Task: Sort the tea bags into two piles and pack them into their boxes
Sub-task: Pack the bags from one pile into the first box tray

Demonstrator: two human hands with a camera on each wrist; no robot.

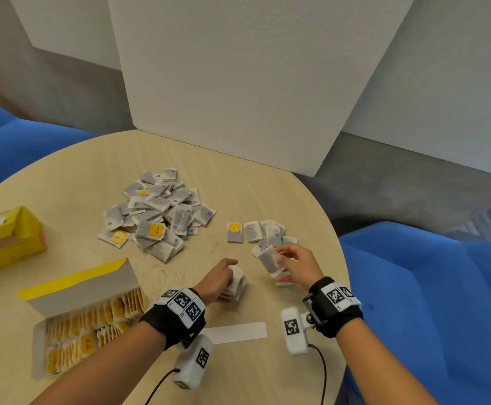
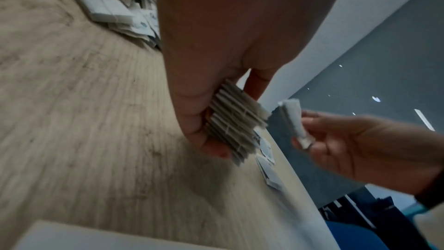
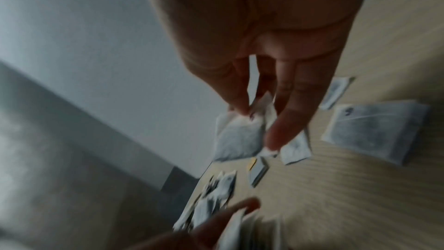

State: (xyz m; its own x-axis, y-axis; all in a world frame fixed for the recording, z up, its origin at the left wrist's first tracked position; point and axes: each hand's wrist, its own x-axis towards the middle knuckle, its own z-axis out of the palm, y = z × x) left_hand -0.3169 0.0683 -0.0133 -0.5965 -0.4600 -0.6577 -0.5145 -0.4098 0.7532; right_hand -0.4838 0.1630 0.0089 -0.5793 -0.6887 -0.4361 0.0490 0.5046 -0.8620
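My left hand (image 1: 224, 280) grips a stack of grey tea bags (image 1: 236, 285) on edge, just above the round wooden table (image 1: 77, 176); the left wrist view shows the stack (image 2: 234, 124) fanned between thumb and fingers. My right hand (image 1: 292, 260) pinches one or two grey tea bags (image 1: 269, 258), seen blurred in the right wrist view (image 3: 236, 134). Behind it lies a small group of grey bags (image 1: 269, 232) and one yellow-tagged bag (image 1: 234, 232). A large mixed pile (image 1: 158, 211) sits mid-table. An open box (image 1: 86, 320) of yellow-tagged bags lies at front left.
A second yellow box (image 1: 4, 238) lies open at the far left edge. A white paper strip (image 1: 235, 333) lies between my wrists. White foam boards (image 1: 238, 83) stand behind the table. Blue seats (image 1: 428, 287) flank it.
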